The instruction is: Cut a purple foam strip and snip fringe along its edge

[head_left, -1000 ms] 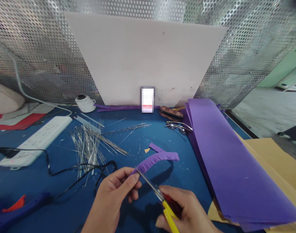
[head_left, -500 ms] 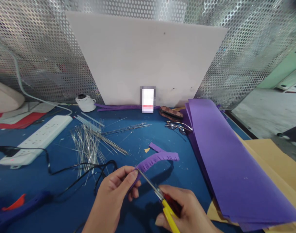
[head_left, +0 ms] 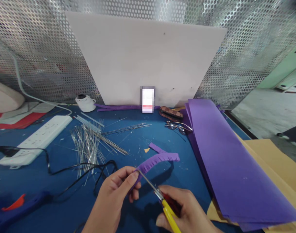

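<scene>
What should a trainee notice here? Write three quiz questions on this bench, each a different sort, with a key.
1. True or false: the right hand holds the yellow-handled scissors.
2. What does the left hand pinch? A) a roll of tape B) the purple fringed strip C) a paintbrush
3. Fill in: the stack of purple sheets lies to the ______ of the strip.
Key: 1 true; 2 B; 3 right.
</scene>
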The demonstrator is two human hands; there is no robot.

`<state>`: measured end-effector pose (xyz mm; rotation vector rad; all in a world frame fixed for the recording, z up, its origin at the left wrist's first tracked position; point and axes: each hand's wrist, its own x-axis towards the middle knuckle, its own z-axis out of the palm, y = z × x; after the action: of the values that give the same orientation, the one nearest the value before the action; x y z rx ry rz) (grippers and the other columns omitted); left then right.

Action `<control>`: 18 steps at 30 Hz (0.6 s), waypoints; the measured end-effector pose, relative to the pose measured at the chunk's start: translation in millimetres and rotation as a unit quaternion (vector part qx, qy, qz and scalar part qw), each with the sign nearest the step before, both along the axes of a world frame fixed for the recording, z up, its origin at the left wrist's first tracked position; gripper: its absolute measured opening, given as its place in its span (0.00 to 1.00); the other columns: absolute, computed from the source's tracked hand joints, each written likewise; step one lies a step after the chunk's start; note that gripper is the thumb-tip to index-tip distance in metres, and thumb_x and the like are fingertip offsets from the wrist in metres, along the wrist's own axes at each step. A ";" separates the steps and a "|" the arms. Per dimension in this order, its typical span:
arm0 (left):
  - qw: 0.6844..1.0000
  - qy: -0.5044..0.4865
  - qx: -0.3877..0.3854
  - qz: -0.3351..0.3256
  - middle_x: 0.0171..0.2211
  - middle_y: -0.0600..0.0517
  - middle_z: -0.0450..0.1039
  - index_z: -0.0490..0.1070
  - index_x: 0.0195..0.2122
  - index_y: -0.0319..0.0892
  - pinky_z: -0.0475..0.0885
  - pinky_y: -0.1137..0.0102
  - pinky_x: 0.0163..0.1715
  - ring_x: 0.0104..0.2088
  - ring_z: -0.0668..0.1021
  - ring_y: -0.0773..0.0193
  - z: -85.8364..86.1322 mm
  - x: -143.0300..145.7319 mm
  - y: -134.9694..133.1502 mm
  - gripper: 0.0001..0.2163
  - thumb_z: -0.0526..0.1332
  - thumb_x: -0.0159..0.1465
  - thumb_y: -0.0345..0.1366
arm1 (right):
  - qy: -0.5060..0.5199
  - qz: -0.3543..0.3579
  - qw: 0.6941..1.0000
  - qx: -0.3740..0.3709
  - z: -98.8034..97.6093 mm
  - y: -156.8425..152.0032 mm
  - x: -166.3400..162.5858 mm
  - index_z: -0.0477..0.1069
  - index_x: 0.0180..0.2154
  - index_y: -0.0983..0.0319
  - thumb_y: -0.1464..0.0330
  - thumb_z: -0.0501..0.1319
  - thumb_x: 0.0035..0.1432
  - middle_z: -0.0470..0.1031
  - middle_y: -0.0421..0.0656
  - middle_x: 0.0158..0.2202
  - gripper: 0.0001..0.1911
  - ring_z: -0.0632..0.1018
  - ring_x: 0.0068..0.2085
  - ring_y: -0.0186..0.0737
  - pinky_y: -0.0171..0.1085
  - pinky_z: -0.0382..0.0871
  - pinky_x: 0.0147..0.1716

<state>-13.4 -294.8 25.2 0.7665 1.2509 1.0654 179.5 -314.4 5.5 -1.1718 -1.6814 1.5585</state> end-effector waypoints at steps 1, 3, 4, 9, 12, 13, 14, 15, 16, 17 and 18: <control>1.000 -0.002 -0.001 0.001 0.20 0.56 0.73 0.75 0.26 0.41 0.65 0.77 0.20 0.19 0.70 0.71 0.1 0.3 0.2 0.10 0.69 0.55 0.42 | 0.000 -0.001 1.000 -0.002 0.3 -0.2 0.0 0.70 0.30 0.63 0.63 0.71 0.50 0.57 0.33 0.24 0.14 0.56 0.26 0.31 0.31 0.51 0.23; 1.000 -0.004 -0.004 0.005 0.20 0.56 0.73 0.75 0.26 0.41 0.65 0.77 0.20 0.19 0.70 0.71 -0.3 0.7 0.9 0.10 0.69 0.55 0.42 | -0.010 -0.006 1.000 0.004 0.6 -0.7 -0.1 0.70 0.30 0.63 0.64 0.71 0.49 0.57 0.33 0.24 0.13 0.56 0.26 0.31 0.31 0.51 0.23; 1.000 -0.004 -0.005 0.008 0.20 0.56 0.73 0.75 0.26 0.41 0.65 0.77 0.20 0.19 0.70 0.71 -0.6 0.7 1.2 0.10 0.69 0.55 0.42 | -0.019 -0.011 1.000 0.011 0.6 -0.9 -0.2 0.70 0.30 0.63 0.65 0.70 0.49 0.57 0.33 0.24 0.12 0.56 0.26 0.31 0.31 0.51 0.23; 1.000 -0.017 -0.009 0.013 0.20 0.56 0.73 0.76 0.25 0.41 0.64 0.77 0.19 0.19 0.70 0.71 -0.3 -0.8 2.1 0.10 0.70 0.53 0.42 | -0.048 -0.016 0.998 0.047 0.1 -0.3 -0.6 0.70 0.30 0.63 0.68 0.68 0.49 0.58 0.33 0.24 0.09 0.57 0.26 0.31 0.31 0.50 0.23; 0.998 -0.050 -0.031 -0.005 0.19 0.56 0.72 0.75 0.24 0.41 0.64 0.77 0.19 0.18 0.69 0.72 1.1 -2.6 2.1 0.09 0.70 0.53 0.40 | -0.028 -0.008 0.999 0.026 0.6 0.6 -0.5 0.70 0.30 0.62 0.68 0.69 0.49 0.57 0.33 0.24 0.09 0.57 0.26 0.31 0.31 0.50 0.23; 0.997 -0.060 -0.038 -0.011 0.19 0.56 0.72 0.75 0.24 0.41 0.64 0.77 0.19 0.18 0.69 0.72 1.4 -3.0 2.2 0.09 0.70 0.53 0.40 | -0.020 -0.004 1.000 0.016 0.8 0.6 -0.3 0.70 0.30 0.62 0.68 0.68 0.49 0.56 0.33 0.24 0.09 0.56 0.25 0.31 0.31 0.50 0.22; 0.997 -0.066 -0.042 -0.013 0.19 0.56 0.72 0.75 0.24 0.40 0.63 0.77 0.19 0.18 0.68 0.72 1.7 -3.1 2.3 0.09 0.70 0.53 0.40 | -0.013 0.000 1.000 0.008 0.9 0.5 -0.2 0.70 0.31 0.62 0.67 0.68 0.50 0.56 0.33 0.24 0.09 0.56 0.25 0.31 0.31 0.50 0.22; 0.997 -0.066 -0.043 -0.011 0.19 0.55 0.72 0.75 0.24 0.40 0.63 0.77 0.19 0.18 0.69 0.72 1.7 -2.9 2.3 0.09 0.71 0.53 0.40 | -0.009 0.002 1.000 0.003 0.9 0.2 -0.1 0.69 0.31 0.62 0.66 0.68 0.50 0.56 0.33 0.23 0.10 0.56 0.25 0.31 0.31 0.50 0.22; 0.997 -0.062 -0.041 -0.006 0.19 0.55 0.72 0.75 0.23 0.40 0.63 0.77 0.20 0.19 0.69 0.72 1.7 -2.5 2.4 0.09 0.71 0.53 0.40 | -0.008 0.002 1.000 0.003 0.7 -0.3 0.0 0.69 0.30 0.62 0.65 0.69 0.50 0.56 0.33 0.23 0.11 0.56 0.25 0.31 0.31 0.50 0.23; 0.998 -0.056 -0.037 -0.001 0.19 0.55 0.72 0.75 0.24 0.40 0.64 0.77 0.20 0.19 0.69 0.72 1.6 -2.0 2.3 0.09 0.71 0.53 0.40 | -0.008 0.001 1.000 0.004 0.4 -0.8 0.1 0.69 0.30 0.62 0.64 0.69 0.50 0.56 0.33 0.23 0.12 0.56 0.25 0.31 0.31 0.50 0.23; 0.998 -0.049 -0.034 0.004 0.19 0.55 0.73 0.75 0.24 0.40 0.64 0.77 0.20 0.19 0.69 0.71 1.4 -1.5 2.2 0.10 0.71 0.52 0.40 | -0.009 -0.002 1.000 0.006 -0.1 -1.3 0.2 0.69 0.31 0.62 0.64 0.70 0.50 0.56 0.33 0.24 0.12 0.56 0.26 0.31 0.31 0.50 0.23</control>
<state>-14.8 -292.6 26.5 0.6495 1.2009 1.0503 179.6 -315.7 5.3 -1.1841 -1.6970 1.5385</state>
